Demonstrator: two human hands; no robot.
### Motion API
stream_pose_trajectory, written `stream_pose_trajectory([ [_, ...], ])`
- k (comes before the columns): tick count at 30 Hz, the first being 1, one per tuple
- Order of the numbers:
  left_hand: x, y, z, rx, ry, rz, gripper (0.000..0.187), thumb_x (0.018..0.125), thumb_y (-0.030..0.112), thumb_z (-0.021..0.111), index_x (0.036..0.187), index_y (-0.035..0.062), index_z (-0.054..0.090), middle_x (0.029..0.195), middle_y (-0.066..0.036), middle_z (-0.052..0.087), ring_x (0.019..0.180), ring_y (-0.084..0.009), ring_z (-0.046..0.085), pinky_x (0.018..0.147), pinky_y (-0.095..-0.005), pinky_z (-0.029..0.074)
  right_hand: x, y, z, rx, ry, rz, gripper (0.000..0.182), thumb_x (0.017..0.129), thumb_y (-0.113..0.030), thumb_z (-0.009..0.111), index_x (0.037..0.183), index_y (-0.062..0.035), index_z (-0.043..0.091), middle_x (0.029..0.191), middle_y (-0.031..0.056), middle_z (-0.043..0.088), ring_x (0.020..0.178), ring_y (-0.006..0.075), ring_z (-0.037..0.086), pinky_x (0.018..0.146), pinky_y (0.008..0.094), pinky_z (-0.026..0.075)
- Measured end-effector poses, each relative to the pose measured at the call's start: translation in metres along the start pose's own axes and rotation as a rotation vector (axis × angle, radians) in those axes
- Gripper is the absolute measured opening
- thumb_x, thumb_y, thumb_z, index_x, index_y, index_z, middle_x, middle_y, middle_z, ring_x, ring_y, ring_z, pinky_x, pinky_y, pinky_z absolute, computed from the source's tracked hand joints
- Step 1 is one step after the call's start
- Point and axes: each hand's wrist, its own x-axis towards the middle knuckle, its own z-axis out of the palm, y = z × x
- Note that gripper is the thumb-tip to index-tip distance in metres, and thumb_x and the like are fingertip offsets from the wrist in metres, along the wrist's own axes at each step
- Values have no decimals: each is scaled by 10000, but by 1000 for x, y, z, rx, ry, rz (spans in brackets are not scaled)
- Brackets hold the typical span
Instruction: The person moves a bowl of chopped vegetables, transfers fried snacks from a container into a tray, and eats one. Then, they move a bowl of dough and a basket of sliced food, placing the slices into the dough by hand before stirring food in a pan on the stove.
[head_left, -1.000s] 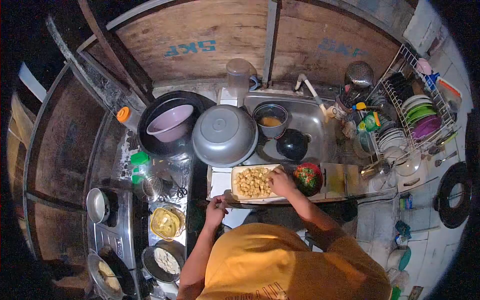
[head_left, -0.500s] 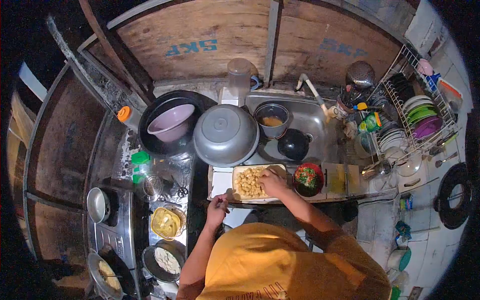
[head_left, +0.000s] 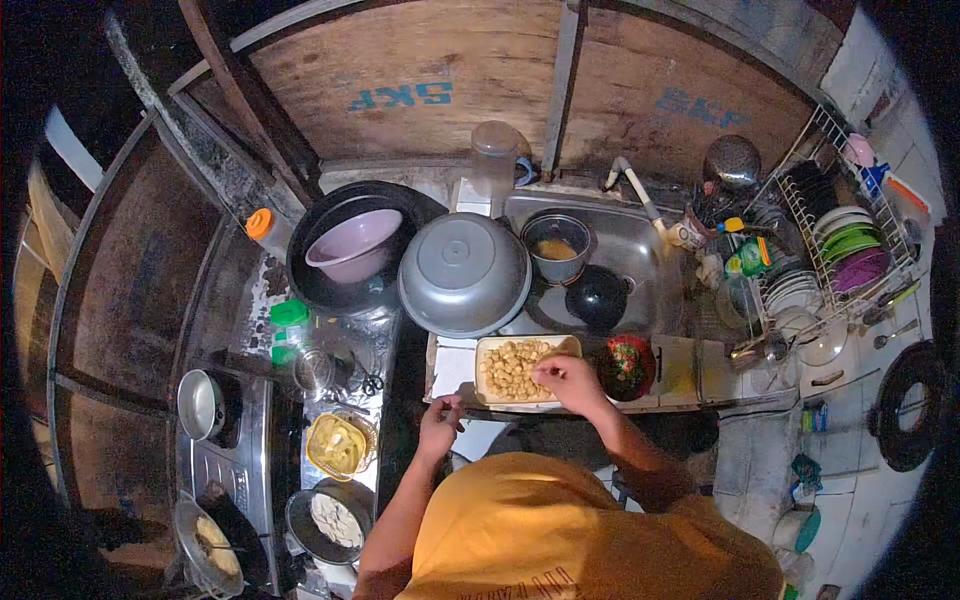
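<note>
A rectangular cream tray [head_left: 486, 343] full of small pale-golden chunks [head_left: 512, 368] lies at the counter's front edge. Over the tray's right side is my right hand [head_left: 572, 386], its fingertips pinched together at the chunks; whatever they hold is too small to make out. My left hand [head_left: 438, 428] hovers just off the tray's lower left corner, fingers curled in, and their contents are hidden. Beside my right hand stands a red bowl [head_left: 652, 372] with chopped red and green pieces in it.
Behind the tray sits a large upturned grey basin [head_left: 465, 275]. The sink [head_left: 655, 285] holds a dark pot [head_left: 558, 268] and a black bowl [head_left: 597, 298]. A dish rack [head_left: 800, 215] is at right; a yellow basket [head_left: 340, 447] and pans [head_left: 200, 405] are at left.
My right hand has drawn back slightly toward the tray's right end, its fingers lifted from among the chunks. My left hand stays near the tray's corner. The whole view has shifted a little.
</note>
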Motion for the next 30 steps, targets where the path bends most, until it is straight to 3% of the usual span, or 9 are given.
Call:
stream_pose_trajectory([
  [4, 5, -3, 3, 18, -19, -23, 196, 898, 134, 579, 1067, 36, 560, 838, -19, 575, 578, -95, 514, 516, -231, 412, -95, -136, -30, 514, -331, -239, 151, 836, -154, 678, 841, -10, 633, 991, 119, 629, 863, 169, 602, 773, 299, 498],
  [5, 4, -2, 6, -1, -20, -21, 191, 898, 137, 582, 1059, 37, 563, 834, -18, 576, 581, -97, 520, 512, -232, 408, -105, -116, -22, 1091, -645, -276, 152, 845, -158, 676, 825, -19, 617, 987, 133, 617, 877, 178, 593, 801, 313, 486],
  [6, 3, -2, 9, -21, -22, -19, 187, 898, 140, 586, 1052, 37, 567, 830, -18, 577, 584, -99, 527, 507, -233, 404, -110, -167, -41, 546, -696, -615, 171, 879, -188, 642, 825, -28, 614, 969, 145, 605, 885, 206, 593, 824, 329, 479],
  [8, 4, -7, 15, -54, -43, -75, 178, 900, 135, 582, 1048, 37, 566, 838, -18, 580, 585, -102, 530, 505, -233, 402, -116, -204, -45, 874, -925, -691, 163, 887, -203, 631, 879, -40, 630, 961, 133, 605, 893, 239, 595, 818, 342, 476],
  [15, 0, -2, 22, -114, -98, -86, 150, 915, 121, 567, 1049, 54, 567, 846, -9, 586, 574, -96, 531, 496, -225, 398, -120, -184, -49, 940, -828, -408, 156, 876, -180, 637, 940, -38, 642, 959, 98, 619, 873, 227, 604, 789, 303, 480],
  [17, -6, -6, 21, -177, -90, -117, 148, 918, 129, 567, 1046, 55, 569, 843, -8, 586, 577, -95, 532, 497, -225, 399, -80, -104, -59, -96, -528, -649, 176, 862, -141, 642, 991, -21, 642, 971, 69, 630, 842, 175, 609, 761, 262, 484],
  [19, -8, 3, 22, -132, -81, -96, 159, 921, 141, 567, 1051, 49, 566, 855, -11, 587, 591, -95, 537, 506, -226, 403, -43, -66, -47, 224, -80, -201, 171, 849, -118, 631, 977, -5, 637, 979, 66, 653, 816, 109, 606, 706, 242, 487],
  [24, -19, 24, 28, -14, 12, -67, 164, 919, 148, 569, 1055, 56, 569, 865, -13, 590, 595, -93, 536, 512, -224, 402, 10, 70, -40, -278, 49, 127, 169, 822, -129, 623, 981, -81, 655, 1020, 170, 629, 923, 289, 626, 797, 361, 498],
  [30, -24, 15, 33, -121, 74, -80, 146, 923, 150, 562, 1040, 63, 576, 888, -17, 591, 585, -87, 514, 515, -221, 397, 11, 91, -12, -582, -52, -266, 117, 783, -130, 626, 888, -79, 641, 979, 105, 564, 916, 313, 590, 767, 423, 490],
])
